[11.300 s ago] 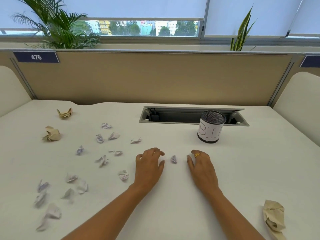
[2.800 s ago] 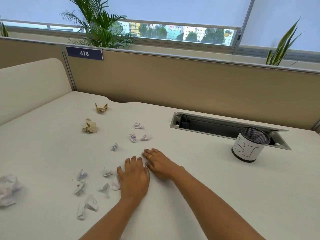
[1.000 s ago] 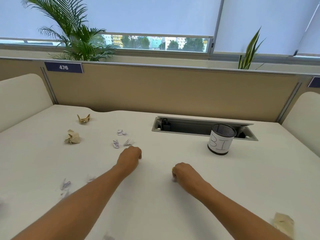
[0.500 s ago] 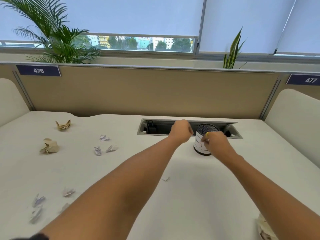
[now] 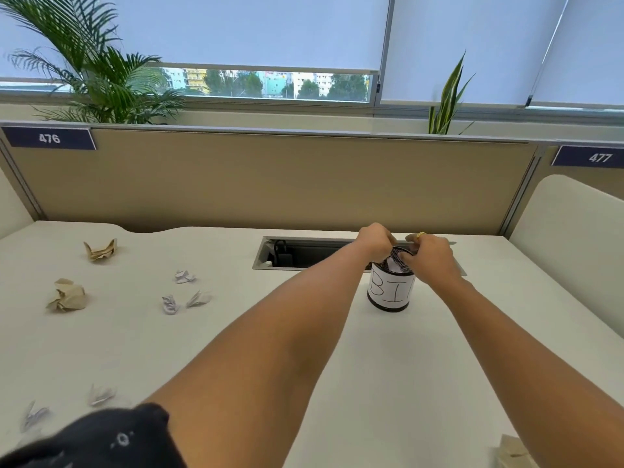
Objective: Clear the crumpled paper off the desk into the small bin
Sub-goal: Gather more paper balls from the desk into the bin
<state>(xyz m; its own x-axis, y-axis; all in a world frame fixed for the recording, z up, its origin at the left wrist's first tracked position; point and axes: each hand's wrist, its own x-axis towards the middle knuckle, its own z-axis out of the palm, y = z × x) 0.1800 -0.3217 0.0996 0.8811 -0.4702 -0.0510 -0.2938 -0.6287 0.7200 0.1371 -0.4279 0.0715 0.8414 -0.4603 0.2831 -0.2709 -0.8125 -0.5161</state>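
Head-cam view over a white desk (image 5: 337, 366) in an office cubicle. Two bare forearms reach forward & meet above the small bin (image 5: 388, 293). The bin is a black mesh cup w/ a white label hand-lettered "BI"; the right wrist covers any further letters. It stands upright on the desk, right of centre, just in front of a recessed cable tray (image 5: 304, 255).

The left hand (image 5: 374, 241) is over the bin's far-left rim, fingers curled downward. The right hand (image 5: 430, 260) is over the right rim, fingers also curled, w/ a gold ring (image 5: 420, 235) on one finger. A piece of white crumpled paper (image 5: 392, 264) shows in the bin's mouth, directly under the left fingertips. Can't tell whether either hand grips paper, as the fingertips are hidden.

More paper lies on the desk's left half. A tan wad (image 5: 100, 249) sits far back, w/ a bigger tan wad (image 5: 67, 294) nearer. To their right is a loose cluster of three small white scraps (image 5: 184, 276) (image 5: 170, 304) (image 5: 199, 298). Two blurred white scraps (image 5: 101, 395) (image 5: 33, 415) lie near the bottom-left corner. A tan crumpled sheet (image 5: 513, 454) is cut off at the bottom-right edge. A dark sleeve (image 5: 101, 437) fills the bottom left.

Bkgd: a tan partition (image 5: 270, 180) w/ blue plates "476" (image 5: 49, 138) & "477" (image 5: 599, 158). Behind it are a palm plant (image 5: 101, 79) & a spiky-leaved plant (image 5: 449, 99). The window blinds (image 5: 270, 28) are mostly down; buildings & trees show through the gap.
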